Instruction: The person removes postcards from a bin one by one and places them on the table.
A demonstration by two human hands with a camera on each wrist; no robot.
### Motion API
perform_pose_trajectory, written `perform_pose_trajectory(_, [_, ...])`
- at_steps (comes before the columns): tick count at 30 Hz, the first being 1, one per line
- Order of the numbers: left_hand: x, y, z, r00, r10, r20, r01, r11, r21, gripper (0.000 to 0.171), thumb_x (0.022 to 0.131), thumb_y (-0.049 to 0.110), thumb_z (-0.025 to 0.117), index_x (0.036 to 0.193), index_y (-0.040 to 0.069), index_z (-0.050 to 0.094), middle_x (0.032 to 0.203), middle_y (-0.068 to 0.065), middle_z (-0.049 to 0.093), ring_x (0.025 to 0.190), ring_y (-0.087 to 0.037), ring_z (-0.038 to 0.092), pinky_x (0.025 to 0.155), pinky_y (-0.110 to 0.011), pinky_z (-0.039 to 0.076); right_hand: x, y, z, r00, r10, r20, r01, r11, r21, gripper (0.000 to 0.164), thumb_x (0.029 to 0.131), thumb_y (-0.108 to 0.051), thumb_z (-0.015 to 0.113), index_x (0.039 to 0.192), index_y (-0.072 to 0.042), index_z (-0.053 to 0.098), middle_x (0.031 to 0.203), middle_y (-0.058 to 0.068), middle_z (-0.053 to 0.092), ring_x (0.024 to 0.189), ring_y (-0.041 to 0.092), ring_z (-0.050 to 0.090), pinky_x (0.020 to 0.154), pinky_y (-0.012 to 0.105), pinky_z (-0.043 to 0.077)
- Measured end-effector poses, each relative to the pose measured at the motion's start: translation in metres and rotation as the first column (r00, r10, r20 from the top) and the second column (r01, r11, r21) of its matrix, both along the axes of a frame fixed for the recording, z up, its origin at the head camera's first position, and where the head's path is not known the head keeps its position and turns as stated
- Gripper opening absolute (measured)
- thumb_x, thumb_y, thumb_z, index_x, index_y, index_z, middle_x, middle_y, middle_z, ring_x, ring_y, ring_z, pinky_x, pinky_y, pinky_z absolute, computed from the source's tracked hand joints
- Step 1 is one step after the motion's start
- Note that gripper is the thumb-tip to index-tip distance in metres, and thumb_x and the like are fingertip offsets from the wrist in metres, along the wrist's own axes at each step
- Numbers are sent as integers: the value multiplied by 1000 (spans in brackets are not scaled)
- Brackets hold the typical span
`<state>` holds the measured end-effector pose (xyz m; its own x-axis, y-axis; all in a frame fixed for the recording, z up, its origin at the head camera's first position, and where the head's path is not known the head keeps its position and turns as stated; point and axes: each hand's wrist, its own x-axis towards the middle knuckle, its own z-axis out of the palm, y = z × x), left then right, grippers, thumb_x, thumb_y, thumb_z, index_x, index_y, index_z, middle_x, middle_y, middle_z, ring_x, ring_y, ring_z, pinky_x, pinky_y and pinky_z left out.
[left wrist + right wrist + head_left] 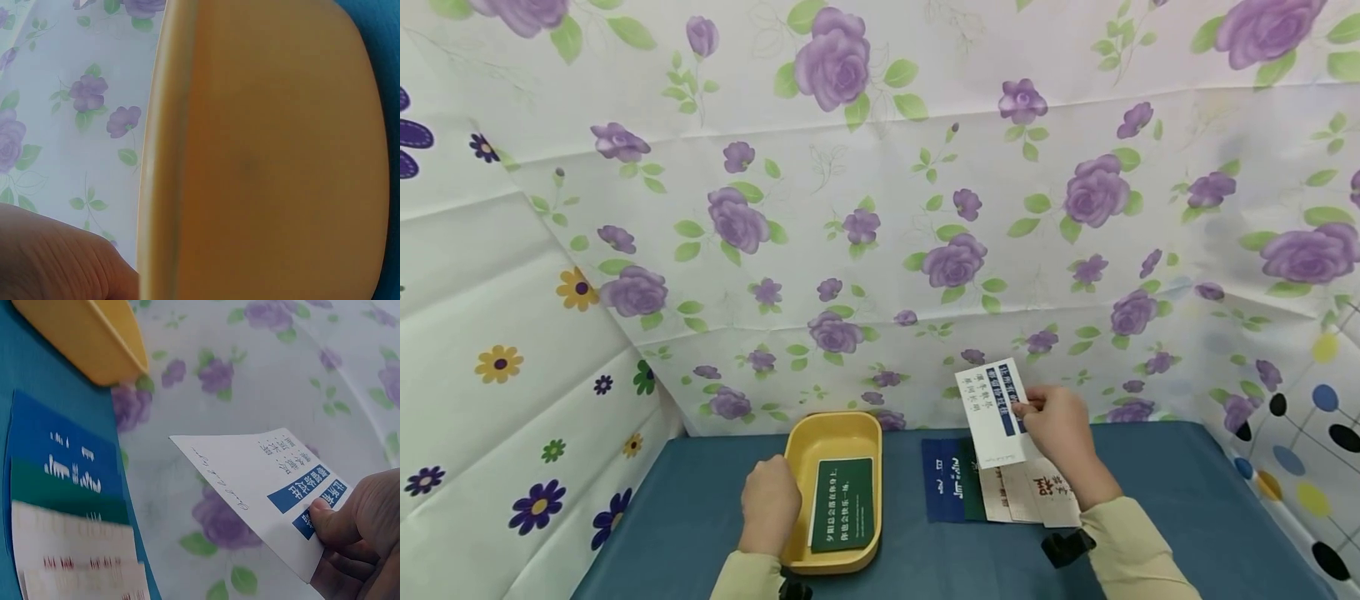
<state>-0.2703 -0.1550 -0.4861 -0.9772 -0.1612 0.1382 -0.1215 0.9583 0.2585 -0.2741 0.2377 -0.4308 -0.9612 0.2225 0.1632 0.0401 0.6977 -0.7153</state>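
Observation:
My right hand [1060,425] pinches a white card [988,417] with blue blocks and dark writing, thumb on its face, raised over the other cards. Below it lies an overlapping row: a blue card [942,483], a green card [973,492] and pale cards [1033,492] with red writing. The left hand [771,504] grips the left rim of a yellow tray [871,433]; its fingers are mostly hidden in the left wrist view, where a thumb [69,256] shows at the rim. Inside the tray rests a green card [842,504] with white writing, a white edge showing beneath it.
A blue-green cloth [910,558] covers the table. Behind it hangs a white sheet [880,275] with purple flowers, and patterned sheets stand at the left and right sides. Dark straps sit at both wrists.

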Motion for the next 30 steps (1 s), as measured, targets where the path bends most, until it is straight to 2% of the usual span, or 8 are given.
perform_pose_trajectory(3, [-1, 1, -1, 1000, 0, -1, 0, 1000, -5, 4, 83, -2, 59, 82, -5, 58, 66, -12, 53, 59, -27, 58, 46, -38, 45, 3, 17, -2, 1000, -10, 1, 10, 1000, 23, 41, 90, -22, 61, 122, 3, 56, 103, 18, 62, 73, 18, 60, 49, 31, 39])
perform_pose_trajectory(10, [-3, 1, -2, 1000, 2, 5, -2, 1000, -2, 4, 83, -1, 60, 81, -4, 58, 65, -12, 53, 59, -27, 58, 46, -38, 45, 7, 53, -12, 997, -71, -2, 71, 993, 92, 37, 88, -22, 63, 115, 4, 60, 89, 14, 64, 64, 15, 59, 51, 31, 47])
perform_pose_trajectory(16, [-2, 2, -1, 1000, 0, -7, 0, 1000, -8, 4, 82, -2, 60, 80, -4, 58, 65, -12, 53, 59, -27, 58, 46, -38, 46, 10, 81, -29, 992, -125, 30, 120, 984, 129, 33, 88, -23, 63, 108, 4, 62, 84, 13, 64, 65, 17, 59, 51, 31, 46])
perform_pose_trajectory(21, [-2, 2, -1, 1000, 2, -2, -2, 1000, -7, 4, 82, -2, 60, 80, -5, 58, 65, -12, 53, 59, -27, 59, 47, -39, 46, 13, 98, -45, 977, -180, 111, 163, 975, 150, 33, 87, -23, 64, 106, 5, 63, 82, 12, 64, 65, 18, 58, 50, 31, 46])
perform_pose_trajectory(30, [-2, 1, -1, 1000, 6, 7, -6, 1000, -4, 4, 83, -1, 60, 81, -4, 58, 66, -13, 54, 59, -27, 59, 46, -39, 46, 16, 120, -70, 949, -225, 223, 192, 968, 159, 34, 85, -22, 66, 104, 7, 63, 85, 14, 63, 70, 23, 58, 51, 33, 45])
